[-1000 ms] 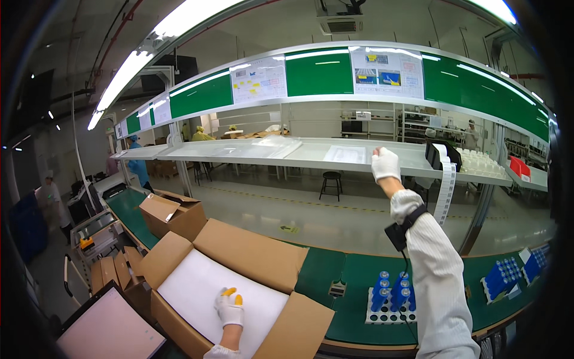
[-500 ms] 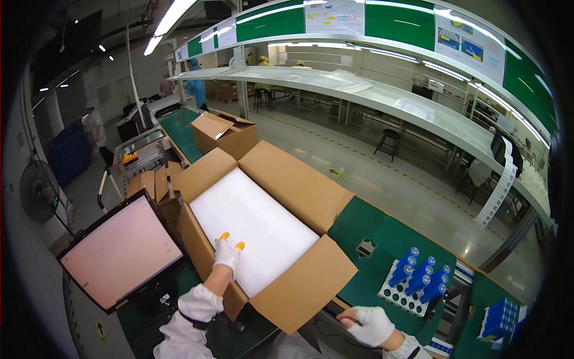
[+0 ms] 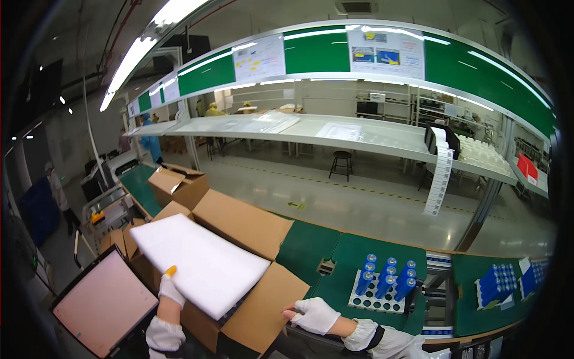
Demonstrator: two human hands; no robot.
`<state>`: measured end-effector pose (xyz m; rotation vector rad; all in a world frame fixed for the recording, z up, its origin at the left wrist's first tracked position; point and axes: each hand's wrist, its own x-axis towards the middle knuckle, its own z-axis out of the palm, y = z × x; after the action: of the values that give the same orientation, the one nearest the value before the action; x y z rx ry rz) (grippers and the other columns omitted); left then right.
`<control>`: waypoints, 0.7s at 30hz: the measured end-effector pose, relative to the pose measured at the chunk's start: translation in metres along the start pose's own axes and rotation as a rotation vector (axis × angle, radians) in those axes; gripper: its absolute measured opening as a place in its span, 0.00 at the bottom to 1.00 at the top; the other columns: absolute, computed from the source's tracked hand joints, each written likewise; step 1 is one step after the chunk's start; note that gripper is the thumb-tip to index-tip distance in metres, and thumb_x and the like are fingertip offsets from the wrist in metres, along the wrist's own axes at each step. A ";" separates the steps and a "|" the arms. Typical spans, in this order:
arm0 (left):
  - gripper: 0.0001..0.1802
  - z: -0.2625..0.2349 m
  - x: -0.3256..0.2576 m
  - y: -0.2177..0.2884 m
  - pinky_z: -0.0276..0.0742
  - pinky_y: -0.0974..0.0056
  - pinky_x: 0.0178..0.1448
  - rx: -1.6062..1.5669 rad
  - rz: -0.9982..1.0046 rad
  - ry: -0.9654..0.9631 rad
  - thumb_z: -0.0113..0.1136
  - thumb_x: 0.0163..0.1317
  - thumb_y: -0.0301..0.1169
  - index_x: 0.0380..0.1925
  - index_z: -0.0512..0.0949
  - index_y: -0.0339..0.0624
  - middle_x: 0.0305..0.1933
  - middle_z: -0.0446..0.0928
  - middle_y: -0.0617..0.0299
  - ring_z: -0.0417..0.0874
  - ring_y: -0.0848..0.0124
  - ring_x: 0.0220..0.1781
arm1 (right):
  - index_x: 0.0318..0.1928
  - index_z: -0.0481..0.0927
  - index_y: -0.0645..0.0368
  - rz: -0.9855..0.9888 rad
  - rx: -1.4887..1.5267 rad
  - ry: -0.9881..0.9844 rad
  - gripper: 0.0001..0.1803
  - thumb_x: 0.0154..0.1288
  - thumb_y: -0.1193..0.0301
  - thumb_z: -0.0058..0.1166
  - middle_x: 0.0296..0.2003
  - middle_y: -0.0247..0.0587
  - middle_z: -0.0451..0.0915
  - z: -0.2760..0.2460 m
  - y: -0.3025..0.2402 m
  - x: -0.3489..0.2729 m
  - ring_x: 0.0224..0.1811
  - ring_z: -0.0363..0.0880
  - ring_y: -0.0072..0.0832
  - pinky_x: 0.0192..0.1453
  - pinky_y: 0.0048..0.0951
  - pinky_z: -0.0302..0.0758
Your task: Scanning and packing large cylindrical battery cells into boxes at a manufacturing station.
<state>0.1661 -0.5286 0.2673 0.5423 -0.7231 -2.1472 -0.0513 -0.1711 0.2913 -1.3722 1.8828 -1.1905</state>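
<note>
**Foam sheet lifted at the open carton**

Your forearms are cut off by the lower edge, and whatever lies inside the cardboard carton (image 3: pixel 251 311) is hidden under the white foam sheet (image 3: pixel 200 263). The far workers are too small to make out.

Above you runs a green header board (image 3: pixel 317 54) carrying white rectangular posters (image 3: pixel 259 58). A long white strip of labels (image 3: pixel 440 173) hangs from the shelf at right. A second open carton (image 3: pixel 179 185) sits farther along the green bench (image 3: pixel 311 245), and a white tray of blue cylinders (image 3: pixel 385 278) stands just right of your carton.

Your left hand (image 3: pixel 170 290), gloved white with yellow fingertips, grips the near edge of the foam sheet, which is tilted above the carton. Your right hand (image 3: pixel 314 315), fingers loosely curled, rests on the carton's near-right flap.
</note>
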 end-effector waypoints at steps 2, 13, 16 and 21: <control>0.29 0.057 -0.045 -0.003 0.68 0.48 0.67 -0.097 0.169 -0.178 0.51 0.64 0.42 0.62 0.67 0.38 0.61 0.73 0.50 0.74 0.52 0.61 | 0.50 0.80 0.61 0.082 0.003 -0.044 0.23 0.69 0.54 0.52 0.29 0.46 0.84 -0.008 -0.026 0.007 0.29 0.85 0.33 0.38 0.29 0.79; 0.21 0.184 0.033 -0.078 0.80 0.63 0.49 0.049 0.145 -0.675 0.60 0.66 0.36 0.55 0.72 0.40 0.45 0.78 0.58 0.80 0.66 0.47 | 0.65 0.55 0.61 -0.142 0.798 0.553 0.26 0.72 0.71 0.46 0.44 0.52 0.77 -0.099 -0.089 0.119 0.21 0.82 0.36 0.13 0.29 0.78; 0.18 0.187 0.029 -0.113 0.80 0.67 0.45 0.847 0.538 -0.679 0.65 0.61 0.31 0.51 0.77 0.40 0.41 0.81 0.60 0.83 0.70 0.39 | 0.65 0.61 0.60 -0.217 0.659 0.884 0.25 0.71 0.69 0.50 0.48 0.47 0.78 -0.170 -0.097 0.161 0.33 0.83 0.34 0.18 0.30 0.80; 0.21 0.152 0.021 -0.173 0.77 0.61 0.54 1.327 0.772 -0.746 0.68 0.56 0.35 0.50 0.79 0.45 0.45 0.79 0.55 0.80 0.59 0.46 | 0.60 0.63 0.58 -0.050 0.671 0.917 0.24 0.71 0.60 0.49 0.50 0.47 0.74 -0.297 -0.109 0.204 0.39 0.82 0.39 0.22 0.29 0.86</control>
<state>-0.0301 -0.4072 0.2651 -0.0109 -2.3199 -0.8510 -0.3107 -0.2685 0.5457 -0.5128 1.6468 -2.4621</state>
